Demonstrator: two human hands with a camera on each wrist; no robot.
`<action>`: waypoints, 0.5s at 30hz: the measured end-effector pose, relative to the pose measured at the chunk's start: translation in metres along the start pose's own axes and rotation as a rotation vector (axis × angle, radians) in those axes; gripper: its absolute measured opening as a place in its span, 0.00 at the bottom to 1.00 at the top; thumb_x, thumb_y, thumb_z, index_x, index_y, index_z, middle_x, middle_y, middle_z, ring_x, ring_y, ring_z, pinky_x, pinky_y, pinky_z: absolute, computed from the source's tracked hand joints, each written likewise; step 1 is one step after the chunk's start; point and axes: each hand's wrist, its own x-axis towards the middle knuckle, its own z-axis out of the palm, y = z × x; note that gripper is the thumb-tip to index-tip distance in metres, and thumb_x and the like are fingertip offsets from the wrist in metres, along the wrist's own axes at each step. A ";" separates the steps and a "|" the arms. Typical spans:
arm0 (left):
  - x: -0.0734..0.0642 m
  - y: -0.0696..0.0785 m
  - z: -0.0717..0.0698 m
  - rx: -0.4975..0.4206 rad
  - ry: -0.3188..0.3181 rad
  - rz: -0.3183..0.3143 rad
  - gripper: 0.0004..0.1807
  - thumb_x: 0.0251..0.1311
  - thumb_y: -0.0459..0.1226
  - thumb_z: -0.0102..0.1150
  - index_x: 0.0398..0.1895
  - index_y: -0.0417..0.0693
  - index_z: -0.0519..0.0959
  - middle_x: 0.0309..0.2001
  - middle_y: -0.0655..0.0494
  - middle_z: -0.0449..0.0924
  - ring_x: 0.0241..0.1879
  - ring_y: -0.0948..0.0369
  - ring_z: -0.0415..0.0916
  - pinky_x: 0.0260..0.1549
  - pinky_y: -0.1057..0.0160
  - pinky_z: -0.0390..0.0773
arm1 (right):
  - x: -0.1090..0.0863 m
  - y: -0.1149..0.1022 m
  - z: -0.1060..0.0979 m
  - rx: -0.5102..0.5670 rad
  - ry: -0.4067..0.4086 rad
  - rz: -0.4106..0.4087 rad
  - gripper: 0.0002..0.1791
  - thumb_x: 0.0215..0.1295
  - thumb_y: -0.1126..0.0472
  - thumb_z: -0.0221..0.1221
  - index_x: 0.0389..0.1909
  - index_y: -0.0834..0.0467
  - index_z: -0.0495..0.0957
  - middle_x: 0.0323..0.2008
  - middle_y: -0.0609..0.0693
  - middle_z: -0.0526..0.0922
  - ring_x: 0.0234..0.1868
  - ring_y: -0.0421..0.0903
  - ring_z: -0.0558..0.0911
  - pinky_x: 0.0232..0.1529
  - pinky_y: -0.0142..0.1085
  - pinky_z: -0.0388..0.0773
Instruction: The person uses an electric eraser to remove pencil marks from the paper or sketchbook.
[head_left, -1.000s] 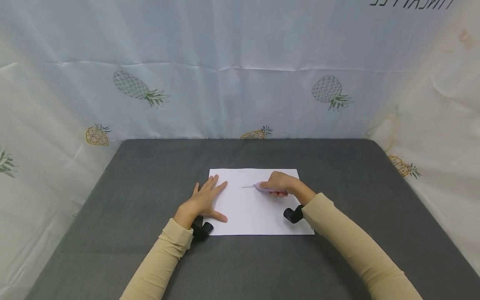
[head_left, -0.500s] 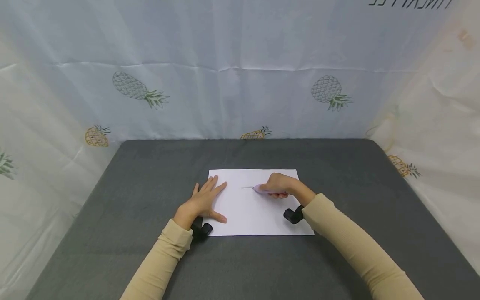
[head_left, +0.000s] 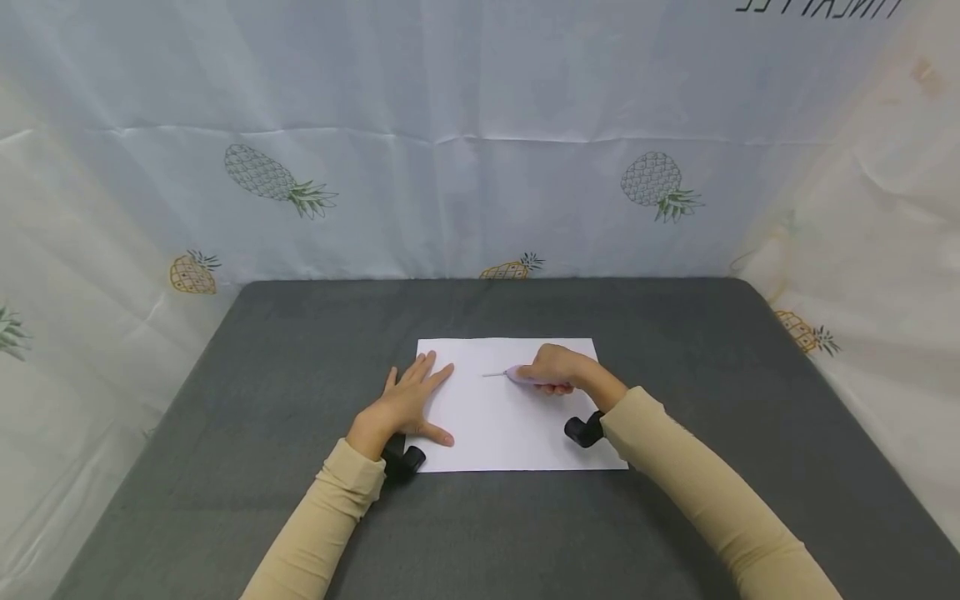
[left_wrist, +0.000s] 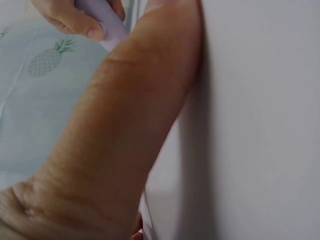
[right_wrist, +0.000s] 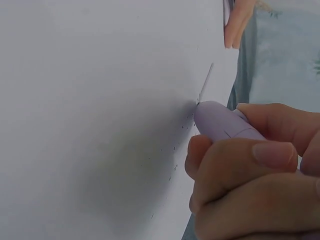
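At left, a person's left hand (head_left: 408, 404) lies with fingers spread over the left edge of a white sheet (head_left: 495, 433) on a dark grey table (head_left: 315, 350). Further right, a short thin line (head_left: 492, 374) on the sheet meets the tip of a lilac tool (head_left: 516, 374), gripped in the curled fingers of the right hand (head_left: 553, 367).

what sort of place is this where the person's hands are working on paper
Probably a screened-off workspace: pale pineapple-print fabric hangs behind and on both sides of a dark gray tabletop, and a white sheet of paper lies on it. What's beyond the fabric is hidden.
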 end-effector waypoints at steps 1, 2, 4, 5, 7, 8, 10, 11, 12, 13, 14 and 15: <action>0.000 0.000 0.000 0.000 0.004 0.002 0.64 0.36 0.56 0.77 0.76 0.52 0.50 0.79 0.42 0.35 0.79 0.45 0.33 0.71 0.31 0.35 | 0.000 0.000 0.000 -0.002 0.002 -0.001 0.28 0.67 0.43 0.54 0.10 0.53 0.65 0.09 0.44 0.64 0.11 0.38 0.61 0.14 0.28 0.58; 0.000 0.000 0.000 -0.001 0.005 0.003 0.64 0.36 0.56 0.77 0.76 0.52 0.50 0.79 0.42 0.35 0.79 0.44 0.33 0.71 0.31 0.35 | 0.000 0.000 0.000 -0.002 -0.002 0.001 0.28 0.67 0.43 0.54 0.10 0.53 0.65 0.09 0.44 0.64 0.11 0.38 0.61 0.14 0.28 0.58; 0.000 0.000 0.000 -0.003 0.007 0.004 0.64 0.35 0.56 0.77 0.76 0.52 0.51 0.79 0.42 0.35 0.79 0.44 0.33 0.71 0.30 0.35 | 0.000 0.001 0.001 -0.003 -0.011 0.007 0.28 0.67 0.43 0.54 0.10 0.53 0.65 0.09 0.44 0.64 0.11 0.38 0.61 0.14 0.28 0.58; 0.000 0.000 0.000 -0.003 0.008 0.005 0.64 0.35 0.56 0.77 0.76 0.52 0.51 0.79 0.42 0.35 0.79 0.44 0.33 0.71 0.30 0.35 | -0.001 0.001 0.001 -0.004 -0.014 0.009 0.28 0.67 0.43 0.54 0.10 0.53 0.65 0.09 0.44 0.64 0.11 0.38 0.61 0.14 0.28 0.58; 0.000 0.000 0.000 -0.003 0.007 0.005 0.64 0.35 0.56 0.77 0.76 0.52 0.51 0.79 0.42 0.35 0.79 0.44 0.33 0.71 0.30 0.35 | -0.001 0.001 0.001 -0.001 -0.015 0.012 0.28 0.67 0.43 0.54 0.10 0.53 0.65 0.09 0.44 0.64 0.11 0.38 0.60 0.14 0.28 0.58; 0.000 0.000 0.000 -0.003 0.007 0.004 0.64 0.35 0.56 0.77 0.76 0.52 0.51 0.79 0.42 0.35 0.79 0.44 0.33 0.71 0.31 0.35 | -0.001 0.001 0.001 0.003 -0.009 0.012 0.28 0.67 0.43 0.54 0.10 0.53 0.65 0.09 0.44 0.64 0.11 0.38 0.60 0.14 0.28 0.58; 0.000 0.000 0.000 -0.004 0.008 0.003 0.64 0.35 0.56 0.77 0.76 0.52 0.51 0.79 0.43 0.35 0.79 0.44 0.33 0.71 0.31 0.35 | -0.001 0.001 0.001 0.011 0.005 0.011 0.28 0.67 0.43 0.54 0.10 0.53 0.65 0.09 0.44 0.64 0.11 0.38 0.60 0.14 0.28 0.58; 0.000 0.000 0.000 -0.005 0.008 0.003 0.64 0.35 0.56 0.77 0.76 0.52 0.51 0.79 0.43 0.35 0.79 0.45 0.33 0.71 0.31 0.35 | -0.001 0.001 0.001 0.014 0.010 0.009 0.28 0.67 0.43 0.54 0.10 0.53 0.65 0.09 0.44 0.64 0.11 0.38 0.60 0.14 0.28 0.57; 0.000 0.000 0.000 -0.006 0.009 0.003 0.64 0.35 0.56 0.77 0.76 0.52 0.51 0.79 0.43 0.35 0.79 0.45 0.33 0.71 0.31 0.35 | -0.001 0.001 0.001 0.019 0.012 0.009 0.28 0.67 0.44 0.54 0.11 0.53 0.65 0.09 0.44 0.65 0.11 0.38 0.61 0.14 0.28 0.58; 0.000 -0.001 0.001 -0.007 0.009 0.002 0.64 0.35 0.55 0.77 0.76 0.52 0.51 0.79 0.43 0.35 0.79 0.45 0.33 0.71 0.31 0.35 | -0.001 0.001 0.001 0.020 0.013 0.009 0.28 0.68 0.44 0.53 0.11 0.53 0.65 0.09 0.44 0.65 0.11 0.38 0.61 0.14 0.28 0.58; 0.000 -0.001 0.001 -0.008 0.008 0.001 0.64 0.35 0.55 0.77 0.76 0.52 0.51 0.79 0.43 0.35 0.79 0.45 0.33 0.71 0.31 0.34 | -0.001 0.000 0.001 0.022 0.012 0.008 0.27 0.68 0.44 0.53 0.11 0.53 0.65 0.09 0.44 0.65 0.11 0.38 0.61 0.14 0.28 0.58; 0.000 -0.001 0.001 -0.009 0.007 0.000 0.64 0.35 0.55 0.77 0.76 0.52 0.51 0.79 0.43 0.35 0.79 0.45 0.33 0.71 0.31 0.34 | -0.001 0.000 0.001 0.023 0.009 0.009 0.27 0.67 0.43 0.54 0.11 0.53 0.65 0.09 0.44 0.65 0.11 0.38 0.61 0.14 0.28 0.58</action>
